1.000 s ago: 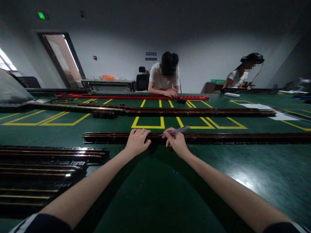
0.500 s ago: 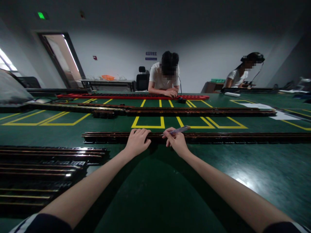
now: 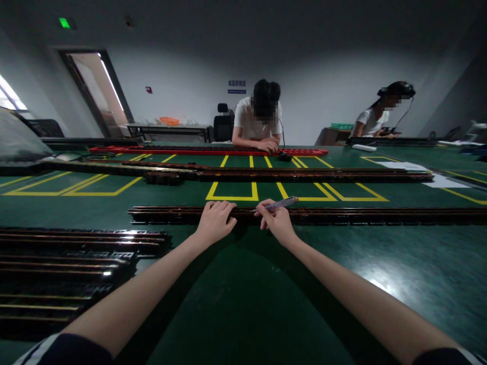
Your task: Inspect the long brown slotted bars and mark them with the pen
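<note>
A long black rail assembly (image 3: 361, 215) with thin copper-coloured strips lies crosswise on the green table in front of me. My left hand (image 3: 216, 221) grips it, fingers bent over the far side and thumb toward the near side. Just to the right, my right hand (image 3: 277, 221) pinches a slim screwdriver (image 3: 282, 203) with a clear, purplish handle. The handle slants up to the right, while the thin tip points left and down at the rail between my hands. Whether the tip touches the rail is too small to tell.
Several similar rails (image 3: 68, 266) lie at the near left. Another row of rails (image 3: 304, 175) crosses behind yellow tape outlines (image 3: 232, 198). Beyond it, a co-worker (image 3: 258, 121) leans over a red rail (image 3: 152, 150); another person (image 3: 373, 121) sits farther right. Papers (image 3: 445, 181) lie at right.
</note>
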The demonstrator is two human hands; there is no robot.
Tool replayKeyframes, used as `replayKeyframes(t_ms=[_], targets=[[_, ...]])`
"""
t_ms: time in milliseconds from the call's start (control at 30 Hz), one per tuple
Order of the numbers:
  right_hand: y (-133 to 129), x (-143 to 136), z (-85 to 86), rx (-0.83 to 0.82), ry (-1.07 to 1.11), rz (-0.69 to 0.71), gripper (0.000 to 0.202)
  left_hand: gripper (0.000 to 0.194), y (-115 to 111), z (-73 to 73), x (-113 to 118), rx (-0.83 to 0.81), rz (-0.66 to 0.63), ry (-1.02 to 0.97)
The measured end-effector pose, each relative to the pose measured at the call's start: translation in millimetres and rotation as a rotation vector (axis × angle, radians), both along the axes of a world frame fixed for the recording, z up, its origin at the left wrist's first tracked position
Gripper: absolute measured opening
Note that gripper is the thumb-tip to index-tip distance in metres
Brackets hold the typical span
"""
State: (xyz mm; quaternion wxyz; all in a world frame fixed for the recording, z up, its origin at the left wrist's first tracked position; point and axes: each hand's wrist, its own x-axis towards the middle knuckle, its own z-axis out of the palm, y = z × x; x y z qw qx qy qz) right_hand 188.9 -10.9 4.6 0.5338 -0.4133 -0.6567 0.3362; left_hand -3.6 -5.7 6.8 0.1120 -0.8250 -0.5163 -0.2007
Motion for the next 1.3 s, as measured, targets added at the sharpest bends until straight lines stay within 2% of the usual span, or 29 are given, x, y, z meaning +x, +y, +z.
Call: replayKeyframes(t_ms=[867,1300], targets=[[-0.1,-0.3,-0.7,-0.008,0.014,0.002,0.028,0.036,-1.1,1.8,0.7,-0.020,-0.005,0.002],[0.0,0.1,-2.4,0.014,0.034,-0.003,0.039,0.037,-1.8,4.2,-0.1,-0.031,-0.006,-0.001]])
